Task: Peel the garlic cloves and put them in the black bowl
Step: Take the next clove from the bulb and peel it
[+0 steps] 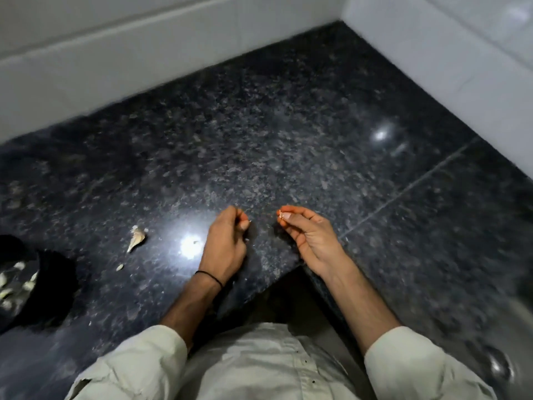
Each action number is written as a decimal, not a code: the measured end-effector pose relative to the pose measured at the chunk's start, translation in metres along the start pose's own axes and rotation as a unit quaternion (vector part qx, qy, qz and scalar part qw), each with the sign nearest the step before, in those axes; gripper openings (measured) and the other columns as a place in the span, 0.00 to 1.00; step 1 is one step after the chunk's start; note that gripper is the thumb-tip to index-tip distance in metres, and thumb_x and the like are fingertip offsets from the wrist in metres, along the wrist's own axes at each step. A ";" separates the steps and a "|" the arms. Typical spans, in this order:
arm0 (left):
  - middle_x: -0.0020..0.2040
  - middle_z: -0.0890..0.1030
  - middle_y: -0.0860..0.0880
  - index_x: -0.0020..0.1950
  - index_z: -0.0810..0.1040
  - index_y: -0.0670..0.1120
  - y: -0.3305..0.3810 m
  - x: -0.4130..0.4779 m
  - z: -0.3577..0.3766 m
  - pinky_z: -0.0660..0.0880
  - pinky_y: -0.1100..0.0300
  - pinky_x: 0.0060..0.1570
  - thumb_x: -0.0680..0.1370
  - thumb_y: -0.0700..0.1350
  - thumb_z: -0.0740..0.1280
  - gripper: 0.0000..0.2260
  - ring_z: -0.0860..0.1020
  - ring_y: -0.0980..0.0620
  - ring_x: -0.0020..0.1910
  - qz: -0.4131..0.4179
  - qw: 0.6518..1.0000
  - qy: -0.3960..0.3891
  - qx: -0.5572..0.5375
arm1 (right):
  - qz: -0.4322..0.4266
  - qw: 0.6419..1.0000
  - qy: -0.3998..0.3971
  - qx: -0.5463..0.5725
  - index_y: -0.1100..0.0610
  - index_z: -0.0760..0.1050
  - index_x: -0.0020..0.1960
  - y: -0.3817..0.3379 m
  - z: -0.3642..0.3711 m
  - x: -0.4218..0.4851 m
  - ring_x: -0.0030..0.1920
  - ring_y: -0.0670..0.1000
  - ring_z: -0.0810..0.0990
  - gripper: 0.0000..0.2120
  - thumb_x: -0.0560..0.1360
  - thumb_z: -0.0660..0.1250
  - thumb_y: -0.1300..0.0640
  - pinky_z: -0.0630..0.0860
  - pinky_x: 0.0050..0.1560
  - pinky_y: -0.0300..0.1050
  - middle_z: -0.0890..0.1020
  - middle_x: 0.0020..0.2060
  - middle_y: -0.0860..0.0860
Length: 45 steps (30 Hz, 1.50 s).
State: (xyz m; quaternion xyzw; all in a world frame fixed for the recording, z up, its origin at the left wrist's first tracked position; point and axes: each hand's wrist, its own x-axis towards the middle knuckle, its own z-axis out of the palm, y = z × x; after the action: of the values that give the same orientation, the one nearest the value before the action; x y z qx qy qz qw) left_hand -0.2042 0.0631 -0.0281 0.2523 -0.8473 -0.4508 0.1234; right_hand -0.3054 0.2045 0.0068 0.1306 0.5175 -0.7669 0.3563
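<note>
The polished granite countertop (259, 140) is black, speckled all over with grey flecks. The tiled wall (144, 53) is white. The round black bowl (57, 284) holds pale cream garlic cloves (17, 281); a papery garlic skin (137, 236) is off-white. The wrist band (209, 278) is black, the cloth sleeves (135, 368) cream — the right hand (310, 241) shows orange-tinted fingertips (284, 210) and a whitish scrap of peel (281, 216).

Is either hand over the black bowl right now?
No, the left hand and right hand are above the counter, well right of the black bowl.

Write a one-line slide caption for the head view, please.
Right hand pinches a tiny scrap over the granite counter; peeled cloves lie in the black bowl at left.
</note>
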 end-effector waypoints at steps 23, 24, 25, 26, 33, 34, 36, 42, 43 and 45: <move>0.44 0.78 0.62 0.46 0.79 0.53 0.169 -0.358 0.249 0.71 0.65 0.48 0.81 0.41 0.61 0.10 0.75 0.61 0.44 0.368 0.601 -0.707 -0.057 | -0.330 0.661 0.506 0.444 0.65 0.79 0.48 0.198 -0.269 -0.424 0.41 0.47 0.84 0.06 0.72 0.66 0.69 0.80 0.45 0.36 0.85 0.41 0.55; 0.43 0.77 0.62 0.46 0.80 0.50 0.164 -0.381 0.260 0.71 0.65 0.48 0.80 0.41 0.61 0.09 0.74 0.62 0.43 0.377 0.584 -0.718 -0.039 | -0.325 0.643 0.522 0.456 0.65 0.79 0.48 0.216 -0.278 -0.438 0.42 0.47 0.84 0.06 0.74 0.65 0.70 0.80 0.46 0.36 0.85 0.41 0.55; 0.43 0.78 0.60 0.46 0.80 0.48 0.155 -0.410 0.273 0.73 0.63 0.48 0.79 0.41 0.61 0.08 0.75 0.62 0.43 0.376 0.566 -0.733 -0.017 | -0.319 0.623 0.539 0.470 0.64 0.79 0.48 0.240 -0.289 -0.455 0.43 0.48 0.84 0.07 0.75 0.64 0.71 0.81 0.47 0.36 0.85 0.41 0.55; 0.44 0.79 0.56 0.47 0.80 0.46 0.147 -0.434 0.286 0.74 0.60 0.50 0.79 0.42 0.61 0.09 0.76 0.60 0.44 0.374 0.553 -0.744 0.006 | -0.312 0.606 0.554 0.478 0.64 0.80 0.47 0.260 -0.300 -0.467 0.43 0.48 0.84 0.07 0.76 0.64 0.71 0.81 0.48 0.37 0.85 0.41 0.55; 0.43 0.81 0.42 0.46 0.80 0.37 0.063 -0.528 0.387 0.77 0.51 0.52 0.80 0.38 0.63 0.08 0.79 0.42 0.46 0.356 0.501 -0.762 0.206 | -0.255 0.544 0.598 0.530 0.65 0.80 0.48 0.387 -0.392 -0.468 0.47 0.50 0.85 0.08 0.76 0.64 0.73 0.81 0.49 0.38 0.85 0.42 0.56; 0.41 0.80 0.43 0.44 0.80 0.36 0.050 -0.535 0.401 0.77 0.52 0.50 0.80 0.37 0.63 0.08 0.79 0.42 0.46 0.355 0.497 -0.759 0.225 | -0.243 0.549 0.601 0.528 0.65 0.80 0.48 0.402 -0.406 -0.460 0.47 0.50 0.85 0.08 0.76 0.64 0.73 0.81 0.50 0.39 0.86 0.42 0.55; 0.37 0.78 0.42 0.41 0.78 0.34 0.011 -0.551 0.435 0.77 0.55 0.43 0.80 0.37 0.65 0.10 0.79 0.42 0.40 0.338 0.490 -0.762 0.257 | -0.220 0.546 0.613 0.527 0.64 0.80 0.46 0.442 -0.438 -0.435 0.45 0.50 0.85 0.09 0.76 0.63 0.74 0.81 0.52 0.39 0.86 0.40 0.54; 0.36 0.74 0.42 0.44 0.77 0.36 -0.118 -0.585 0.545 0.68 0.72 0.22 0.81 0.35 0.63 0.07 0.71 0.54 0.29 0.300 0.484 -0.761 0.310 | -0.111 0.550 0.678 0.475 0.70 0.80 0.46 0.575 -0.543 -0.334 0.37 0.53 0.80 0.07 0.72 0.66 0.76 0.79 0.43 0.42 0.82 0.38 0.58; 0.37 0.75 0.41 0.45 0.77 0.34 -0.140 -0.586 0.564 0.68 0.72 0.23 0.81 0.34 0.62 0.07 0.71 0.53 0.30 0.310 0.481 -0.758 0.314 | -0.085 0.552 0.692 0.458 0.72 0.80 0.47 0.596 -0.560 -0.317 0.35 0.52 0.80 0.07 0.72 0.66 0.76 0.79 0.41 0.42 0.81 0.36 0.58; 0.41 0.78 0.40 0.49 0.80 0.34 -0.180 -0.582 0.600 0.72 0.72 0.28 0.80 0.32 0.61 0.08 0.76 0.49 0.34 0.327 0.472 -0.754 0.319 | -0.038 0.560 0.715 0.417 0.72 0.80 0.49 0.632 -0.590 -0.285 0.35 0.51 0.81 0.07 0.74 0.65 0.74 0.80 0.40 0.45 0.82 0.35 0.56</move>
State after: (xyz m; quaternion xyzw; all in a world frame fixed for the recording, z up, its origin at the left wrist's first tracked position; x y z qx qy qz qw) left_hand 0.0809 0.7133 -0.5037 -0.4586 -0.7194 -0.0922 -0.5134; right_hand 0.2288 0.7124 -0.5280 0.7501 0.2292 -0.5659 -0.2542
